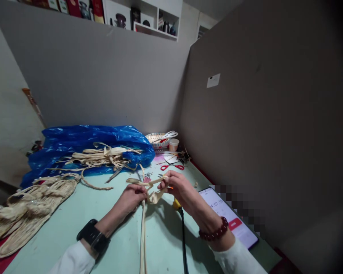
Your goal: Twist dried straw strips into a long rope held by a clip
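Pale dried husk strips (153, 196) are looped and crossed between my two hands, above the middle of the table. My left hand (133, 197) pinches them where they cross, and one long strip (143, 236) hangs down from there toward the front edge. My right hand (177, 186) grips the upper right part of the strips between thumb and fingers. Just below my right hand lies a yellow-ended tool (176, 204) with a black cord. How the strips are joined under my fingertips is hidden.
Behind are a blue plastic bag (94, 133) with loose husks (103, 156), red-handled scissors (172, 167), a woven basket (157, 139) and a paper cup (173, 144). Woven soles (40, 209) lie at left, a phone (231, 217) at right. Grey partitions (111, 76) border the table.
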Tool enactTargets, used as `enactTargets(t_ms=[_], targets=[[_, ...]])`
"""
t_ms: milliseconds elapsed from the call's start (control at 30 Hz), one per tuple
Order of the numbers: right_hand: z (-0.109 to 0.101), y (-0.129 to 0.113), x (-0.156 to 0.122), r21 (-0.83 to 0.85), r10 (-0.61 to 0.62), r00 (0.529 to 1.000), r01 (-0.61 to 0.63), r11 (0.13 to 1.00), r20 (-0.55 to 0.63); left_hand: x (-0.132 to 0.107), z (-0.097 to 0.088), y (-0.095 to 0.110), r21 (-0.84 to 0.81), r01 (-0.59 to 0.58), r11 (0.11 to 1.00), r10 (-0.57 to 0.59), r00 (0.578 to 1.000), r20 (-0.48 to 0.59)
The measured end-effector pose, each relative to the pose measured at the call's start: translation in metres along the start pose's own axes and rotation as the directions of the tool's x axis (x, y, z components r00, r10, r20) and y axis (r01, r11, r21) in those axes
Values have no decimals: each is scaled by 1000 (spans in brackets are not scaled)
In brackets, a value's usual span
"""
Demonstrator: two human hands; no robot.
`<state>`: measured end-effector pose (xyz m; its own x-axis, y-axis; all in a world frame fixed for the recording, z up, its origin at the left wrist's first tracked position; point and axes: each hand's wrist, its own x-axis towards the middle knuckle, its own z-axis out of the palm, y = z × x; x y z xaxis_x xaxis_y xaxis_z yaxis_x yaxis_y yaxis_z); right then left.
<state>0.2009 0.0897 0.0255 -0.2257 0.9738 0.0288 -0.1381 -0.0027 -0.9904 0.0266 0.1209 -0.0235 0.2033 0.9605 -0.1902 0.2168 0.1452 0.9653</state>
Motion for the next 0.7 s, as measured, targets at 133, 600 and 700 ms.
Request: enactTargets(t_ms=[133, 600, 700], targets=[[8, -4, -9, -71, -74, 997, 72, 995, -26, 0, 0, -1, -11, -15, 1000, 15, 1000, 0], [-30, -159, -56, -375, -821, 400, 746, 550, -408, 4, -3, -4, 54, -45, 998, 44, 999, 22], [-58, -134, -9, -708, -794, 557, 457, 538, -243, 2, -3, -2, 45, -38, 998, 37, 999, 15]])
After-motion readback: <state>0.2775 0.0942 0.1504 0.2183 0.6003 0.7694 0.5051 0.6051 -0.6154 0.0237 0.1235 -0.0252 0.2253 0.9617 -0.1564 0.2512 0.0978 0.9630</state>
